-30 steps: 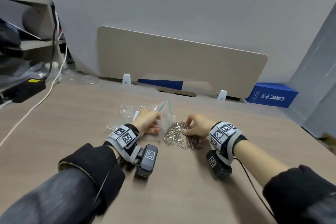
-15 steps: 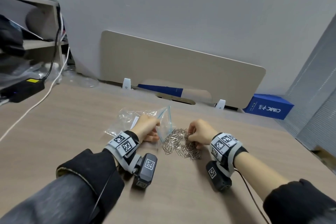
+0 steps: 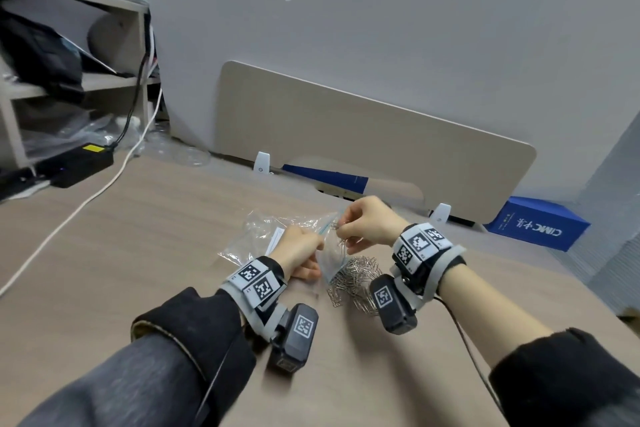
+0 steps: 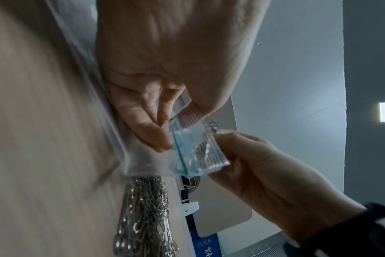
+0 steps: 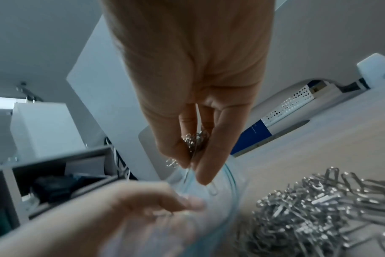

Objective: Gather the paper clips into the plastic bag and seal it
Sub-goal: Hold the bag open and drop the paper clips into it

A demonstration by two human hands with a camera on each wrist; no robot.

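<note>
A small clear plastic bag (image 3: 331, 260) with a blue zip strip (image 4: 180, 147) stands mouth-up on the desk. My left hand (image 3: 300, 251) pinches its rim and holds the mouth apart (image 4: 163, 132). My right hand (image 3: 360, 227) hovers over the mouth and pinches a small bunch of paper clips (image 5: 195, 142); a few clips hang down into the bag (image 5: 213, 190). A heap of silver paper clips (image 3: 356, 282) lies on the desk just right of the bag, under my right wrist (image 5: 319, 213).
More empty clear bags (image 3: 266, 236) lie on the desk behind my left hand. A beige divider panel (image 3: 363, 135) closes the desk's far edge. A blue box (image 3: 536, 227) sits at the right, a black power brick (image 3: 79, 163) and white cable (image 3: 69, 215) at the left.
My right hand has lifted from the heap with a pinch of clips and moved left and up over the bag's mouth. The left hand stays on the bag.
</note>
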